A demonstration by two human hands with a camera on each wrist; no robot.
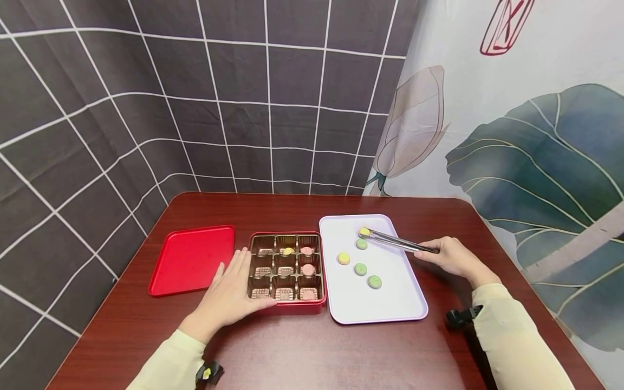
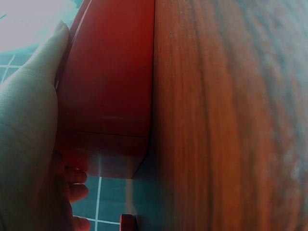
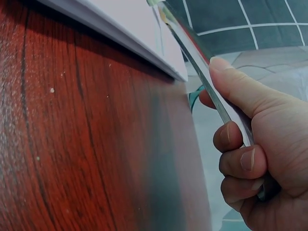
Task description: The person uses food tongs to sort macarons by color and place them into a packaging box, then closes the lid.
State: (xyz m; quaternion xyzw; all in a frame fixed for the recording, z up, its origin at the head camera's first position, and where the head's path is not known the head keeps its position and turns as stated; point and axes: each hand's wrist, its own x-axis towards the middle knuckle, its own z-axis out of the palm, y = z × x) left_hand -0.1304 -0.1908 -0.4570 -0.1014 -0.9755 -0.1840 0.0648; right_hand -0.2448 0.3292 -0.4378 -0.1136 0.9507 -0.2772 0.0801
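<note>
My right hand (image 1: 453,257) grips metal tongs (image 1: 397,241), its fingers curled round them in the right wrist view. The tong tips are at a yellow macaron (image 1: 363,232) near the back of the white tray (image 1: 395,309); whether they pinch it is too small to tell. Just in front lies a green macaron (image 1: 361,244). My left hand (image 1: 226,295) rests along the left side of the red box (image 1: 302,309), fingers extended and thumb on its front edge. The box's brown divided insert holds a yellow macaron (image 1: 288,251) at back middle and pink macarons (image 1: 308,270) in the right column.
Another yellow macaron (image 1: 343,258) and two green macarons (image 1: 374,281) lie farther forward on the tray, which stands close against the box's right side. A red lid (image 1: 192,260) lies left of the box. Behind the wooden table (image 1: 292,352) hangs a dark gridded curtain (image 1: 234,76).
</note>
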